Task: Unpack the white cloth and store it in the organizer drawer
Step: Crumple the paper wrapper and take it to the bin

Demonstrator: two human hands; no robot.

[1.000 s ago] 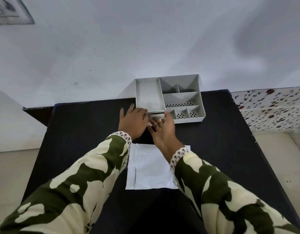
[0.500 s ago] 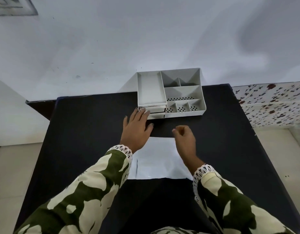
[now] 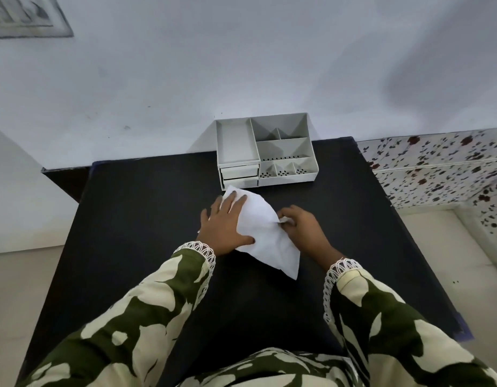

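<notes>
A white packet (image 3: 265, 233) lies tilted on the black table (image 3: 135, 233), just in front of the grey organizer (image 3: 265, 150). My left hand (image 3: 223, 224) lies flat on the packet's left side, fingers spread. At the packet's right edge my right hand (image 3: 303, 229) pinches the white material between its fingertips. The organizer has several open compartments on top and two small drawers (image 3: 239, 175) at its front left, both pushed in. No cloth shows outside the packet.
The organizer stands at the table's far edge against a pale wall. A floral-patterned surface (image 3: 442, 166) sits to the right of the table. Light floor shows on both sides.
Both hands drew back from the organizer's drawers to the white packet. The packet has been turned and lifted at an angle; the right hand now pinches its edge, and the left presses on it.
</notes>
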